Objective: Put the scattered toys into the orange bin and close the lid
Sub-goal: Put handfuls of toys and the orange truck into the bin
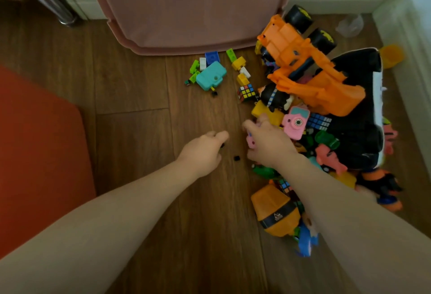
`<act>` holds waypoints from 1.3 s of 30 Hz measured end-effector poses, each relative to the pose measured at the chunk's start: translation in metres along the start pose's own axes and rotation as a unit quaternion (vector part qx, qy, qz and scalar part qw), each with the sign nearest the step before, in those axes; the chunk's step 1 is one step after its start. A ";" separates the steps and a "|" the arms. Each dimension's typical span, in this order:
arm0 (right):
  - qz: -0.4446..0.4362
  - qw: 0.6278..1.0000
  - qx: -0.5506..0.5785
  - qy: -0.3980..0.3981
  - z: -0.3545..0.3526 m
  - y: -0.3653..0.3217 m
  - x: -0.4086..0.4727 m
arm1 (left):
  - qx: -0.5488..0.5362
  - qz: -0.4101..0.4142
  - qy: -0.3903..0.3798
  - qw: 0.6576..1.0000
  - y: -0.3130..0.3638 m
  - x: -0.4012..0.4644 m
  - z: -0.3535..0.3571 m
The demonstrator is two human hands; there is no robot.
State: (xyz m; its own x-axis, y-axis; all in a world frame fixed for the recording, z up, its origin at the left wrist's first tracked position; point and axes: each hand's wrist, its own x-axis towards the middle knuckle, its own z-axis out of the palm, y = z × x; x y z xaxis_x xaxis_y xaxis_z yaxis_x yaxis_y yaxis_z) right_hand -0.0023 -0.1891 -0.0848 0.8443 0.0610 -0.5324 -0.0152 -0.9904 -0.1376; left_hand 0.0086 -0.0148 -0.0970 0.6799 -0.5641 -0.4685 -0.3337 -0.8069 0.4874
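Observation:
Toys lie scattered on the wooden floor at the right: a big orange truck [303, 65], a black and white toy [359, 111], a pink toy camera [295, 122], a puzzle cube [246, 92], a teal case [211, 75] and several small building blocks [239, 62]. My left hand [203, 152] hovers low over the floor with curled fingers, pinching a small black piece [222, 146] at its fingertips. My right hand [268, 142] sits at the pile's left edge, its fingers curled round a small pink toy [250, 142]. A pinkish-orange bin [186, 13] with a handle stands at the top.
A flat orange-red surface [35, 153] fills the left edge. Another loose black piece [237, 158] lies on the floor between my hands. An orange cone-shaped toy [275, 209] and a blue toy [304, 242] lie under my right forearm. White skirting [396, 44] borders the right.

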 end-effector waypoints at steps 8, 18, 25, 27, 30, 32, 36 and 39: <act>0.014 0.988 0.102 0.116 -0.007 0.046 -0.048 | 0.095 0.010 -0.040 0.995 0.034 0.002 0.029; -0.060 0.994 -0.082 0.046 0.011 0.020 -0.051 | 0.156 -0.010 -0.071 0.985 0.041 0.005 0.029; -0.006 0.994 -0.103 0.040 0.033 -0.014 -0.035 | -0.091 -0.077 -0.004 0.993 0.015 -0.031 -0.005; 0.044 0.995 -0.089 0.003 0.035 -0.019 -0.029 | -0.134 -0.090 0.003 0.987 0.010 -0.043 -0.013; 0.117 0.990 -0.068 -0.041 0.038 -0.023 -0.023 | -0.180 -0.099 0.025 0.978 0.006 -0.057 -0.023; 0.135 0.988 -0.063 -0.050 0.040 -0.025 -0.022 | -0.226 -0.098 0.024 0.969 0.004 -0.067 -0.029; 0.106 0.991 -0.067 -0.052 0.039 -0.024 -0.026 | -0.271 -0.080 0.040 0.958 0.006 -0.086 -0.037; 0.066 0.998 -0.006 -0.014 0.034 -0.028 -0.036 | -0.281 -0.068 0.060 0.956 0.006 -0.102 -0.044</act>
State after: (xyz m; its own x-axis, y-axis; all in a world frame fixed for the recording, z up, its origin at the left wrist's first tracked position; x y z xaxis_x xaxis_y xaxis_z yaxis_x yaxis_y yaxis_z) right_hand -0.0507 -0.1589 -0.0902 0.8199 -0.0669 -0.5685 -0.1187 -0.9914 -0.0545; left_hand -0.0341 0.0449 -0.0140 0.7727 -0.4099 -0.4847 0.1429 -0.6316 0.7620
